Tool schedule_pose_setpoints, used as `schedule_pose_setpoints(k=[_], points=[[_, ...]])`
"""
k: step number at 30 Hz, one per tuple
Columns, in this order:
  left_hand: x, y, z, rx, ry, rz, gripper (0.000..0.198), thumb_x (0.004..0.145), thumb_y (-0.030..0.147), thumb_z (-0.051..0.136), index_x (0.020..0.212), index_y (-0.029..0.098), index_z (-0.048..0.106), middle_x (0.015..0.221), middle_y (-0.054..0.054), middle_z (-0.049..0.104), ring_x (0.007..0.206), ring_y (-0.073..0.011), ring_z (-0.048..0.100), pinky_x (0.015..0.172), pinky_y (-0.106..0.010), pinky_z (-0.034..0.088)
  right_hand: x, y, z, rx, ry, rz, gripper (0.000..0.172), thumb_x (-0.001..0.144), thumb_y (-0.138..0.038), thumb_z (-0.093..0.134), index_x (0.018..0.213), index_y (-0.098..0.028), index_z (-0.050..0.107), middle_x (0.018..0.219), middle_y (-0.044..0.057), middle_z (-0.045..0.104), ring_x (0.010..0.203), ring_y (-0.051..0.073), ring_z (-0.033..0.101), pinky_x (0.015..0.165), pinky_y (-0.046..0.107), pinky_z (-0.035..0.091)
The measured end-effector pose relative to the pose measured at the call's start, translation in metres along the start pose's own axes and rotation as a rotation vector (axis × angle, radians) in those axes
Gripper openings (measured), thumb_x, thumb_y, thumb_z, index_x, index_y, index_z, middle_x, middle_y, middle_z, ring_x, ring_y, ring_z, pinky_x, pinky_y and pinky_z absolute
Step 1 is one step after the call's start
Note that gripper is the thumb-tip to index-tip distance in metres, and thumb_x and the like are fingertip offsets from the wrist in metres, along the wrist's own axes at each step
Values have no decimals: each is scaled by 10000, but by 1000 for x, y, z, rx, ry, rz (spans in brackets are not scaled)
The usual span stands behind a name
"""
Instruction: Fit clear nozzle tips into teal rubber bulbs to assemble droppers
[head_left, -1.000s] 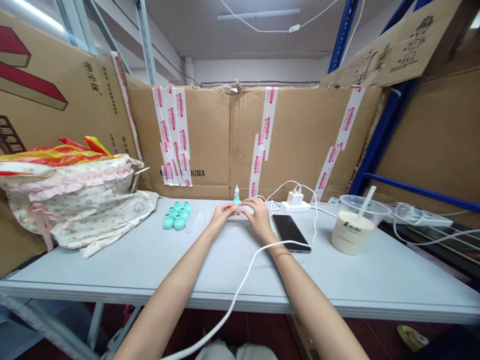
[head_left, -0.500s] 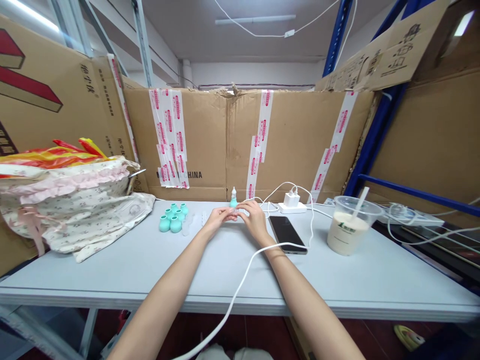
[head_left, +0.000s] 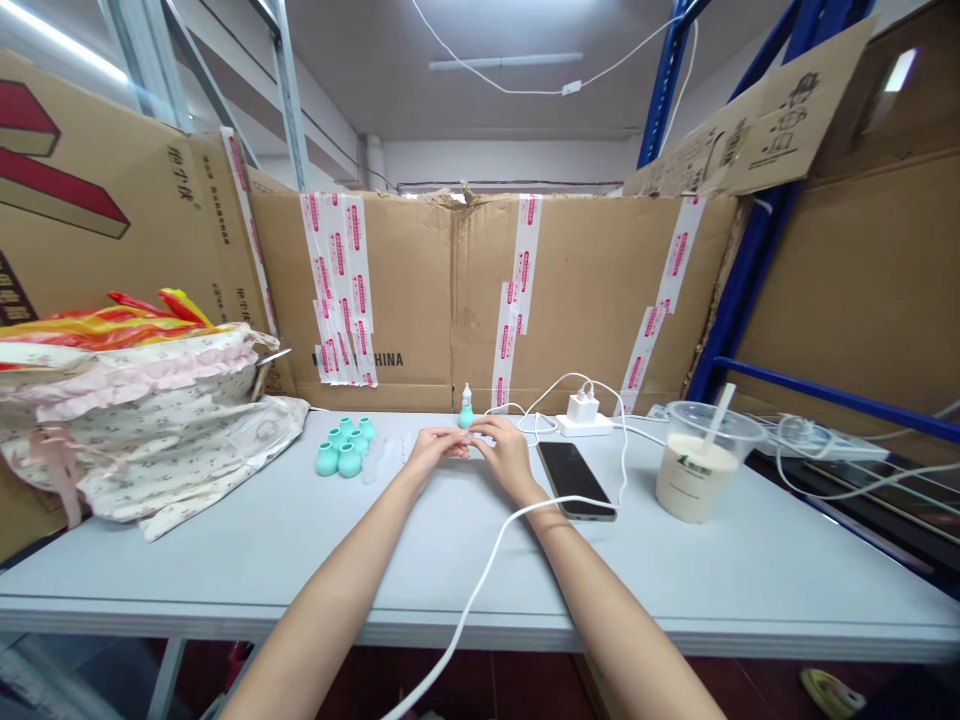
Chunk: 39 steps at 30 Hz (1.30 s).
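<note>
Both hands meet over the middle of the table, fingertips together. My left hand (head_left: 436, 448) is closed in a pinch, and my right hand (head_left: 501, 450) pinches from the other side. Between them is a small clear piece, mostly hidden by the fingers, whose kind I cannot make out. Just behind the hands stands a teal bulb with a clear pointed nozzle (head_left: 466, 405), upright. To the left, several round teal bulbs with open necks (head_left: 349, 460) stand in a cluster. Beside them lie clear plastic pieces (head_left: 373, 462), faint against the table.
A black phone (head_left: 576, 480) lies right of my right arm. A white cable (head_left: 491, 565) runs over that forearm to a charger (head_left: 583, 408) on a power strip. Farther right is a cup with a straw (head_left: 694, 470). A floral cloth bag (head_left: 150, 430) fills the left; cardboard (head_left: 412, 290) walls the back.
The view has tilted up a little, so everything sits slightly lower in it. My hands stay together at the same spot, with only small finger movements.
</note>
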<state>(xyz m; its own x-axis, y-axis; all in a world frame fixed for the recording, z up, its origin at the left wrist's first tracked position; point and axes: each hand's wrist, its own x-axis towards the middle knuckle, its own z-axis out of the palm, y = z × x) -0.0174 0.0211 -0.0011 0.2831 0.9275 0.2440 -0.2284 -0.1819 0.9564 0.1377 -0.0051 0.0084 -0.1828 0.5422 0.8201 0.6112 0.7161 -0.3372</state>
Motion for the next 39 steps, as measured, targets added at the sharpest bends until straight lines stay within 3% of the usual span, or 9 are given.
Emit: schedule_pose_setpoints(k=[9, 19, 27, 35, 39], points=[[4, 1, 5, -140, 18, -34, 364, 643, 413, 678, 773, 73, 671, 730, -104, 680, 565, -128, 603, 606, -259, 483, 3, -5, -3, -7, 36, 71, 142, 805, -246, 535, 878, -214, 653, 911, 39, 639, 877, 175, 555, 759, 292, 431], [6, -8, 1, 48, 96, -21, 341, 582, 394, 716, 713, 83, 665, 542, -33, 608, 443, -110, 555, 517, -247, 455, -2, 3, 4, -59, -68, 62, 138, 811, -252, 536, 847, -206, 661, 906, 39, 649, 874, 178, 566, 784, 296, 423], [9, -8, 3, -107, 71, 13, 374, 636, 431, 671, 758, 79, 641, 590, -41, 617, 509, -109, 570, 593, -258, 458, 2, 2, 1, -82, -42, 53, 178, 806, -271, 546, 954, -217, 630, 966, 49, 630, 935, 205, 519, 822, 335, 406], [8, -5, 2, -5, 104, 12, 373, 607, 439, 689, 665, 76, 624, 545, -28, 588, 456, -85, 525, 510, -228, 431, 1, -1, 2, -82, -42, 38, 166, 815, -256, 531, 935, -217, 639, 980, 46, 606, 943, 196, 499, 820, 327, 412], [8, -6, 5, -59, 122, 12, 375, 612, 451, 677, 675, 88, 609, 520, -13, 570, 439, -86, 517, 490, -223, 428, 1, -2, 3, -91, -35, 47, 176, 811, -257, 533, 948, -219, 637, 973, 52, 606, 952, 201, 495, 810, 333, 415]])
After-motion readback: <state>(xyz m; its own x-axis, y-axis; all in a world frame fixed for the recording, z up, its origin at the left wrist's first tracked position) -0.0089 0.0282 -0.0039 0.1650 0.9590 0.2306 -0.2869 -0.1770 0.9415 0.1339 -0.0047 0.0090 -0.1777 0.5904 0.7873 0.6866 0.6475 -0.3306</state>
